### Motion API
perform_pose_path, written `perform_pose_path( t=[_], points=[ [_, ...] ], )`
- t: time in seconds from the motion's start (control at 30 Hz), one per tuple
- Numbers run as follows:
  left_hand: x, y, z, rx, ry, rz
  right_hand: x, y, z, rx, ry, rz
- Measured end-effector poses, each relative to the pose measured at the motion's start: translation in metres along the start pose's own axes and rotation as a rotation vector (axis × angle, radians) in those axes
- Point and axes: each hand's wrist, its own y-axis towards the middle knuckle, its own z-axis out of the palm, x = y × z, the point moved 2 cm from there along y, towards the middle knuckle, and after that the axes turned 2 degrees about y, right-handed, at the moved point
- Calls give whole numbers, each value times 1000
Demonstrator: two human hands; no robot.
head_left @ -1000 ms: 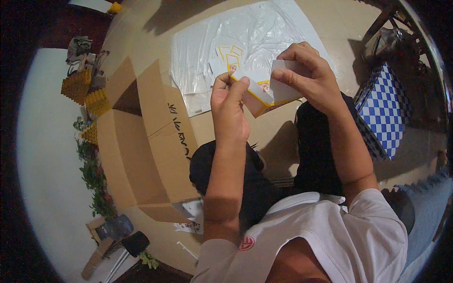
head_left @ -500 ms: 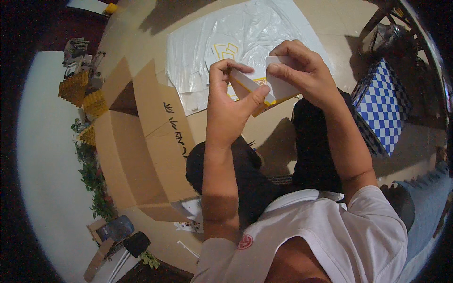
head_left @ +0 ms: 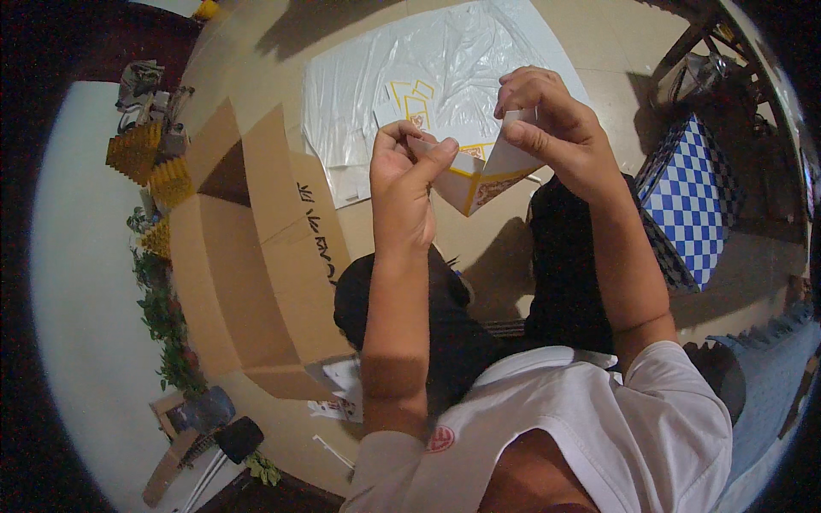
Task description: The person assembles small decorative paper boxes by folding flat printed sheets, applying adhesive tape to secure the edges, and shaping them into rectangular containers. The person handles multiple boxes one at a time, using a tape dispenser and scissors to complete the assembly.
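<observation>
A small white paper carton (head_left: 466, 184) with yellow edging and a printed brown front is held up between my two hands, its walls spread and one corner pointing down toward me. Thumb and fingers of my left hand (head_left: 405, 184) pinch its left wall. My right hand (head_left: 558, 128) grips the raised white panel on the right, thumb inside and fingers curled over the top. Just beyond, flat printed card pieces (head_left: 416, 106) with yellow outlines lie on a white plastic-covered sheet (head_left: 342, 94).
Left of my legs stands a long open cardboard box (head_left: 231, 274) with handwriting on a flap. A stack of blue-and-white checked pieces (head_left: 688, 201) sits to the right. Potted plants (head_left: 162, 316) line the far left, and blue cloth (head_left: 765, 385) hangs at the lower right.
The carton has turned so its corner and printed front face me more. My left thumb has moved up to the carton's upper left edge; my right hand still grips the right panel.
</observation>
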Motion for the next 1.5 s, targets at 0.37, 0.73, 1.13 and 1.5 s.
perform_pose_path(
  t=[0.37,0.73,1.13,1.5],
  points=[
    [9,-2,11,143,517,143,8,-1,11,164,-33,249],
    [7,-2,17,178,480,263,-5,-2,21,148,222,357],
    [0,-6,18,267,314,225,-11,-2,28,152,326,358],
    [-2,-7,14,223,214,142,-8,4,23,233,483,494]
  ],
)
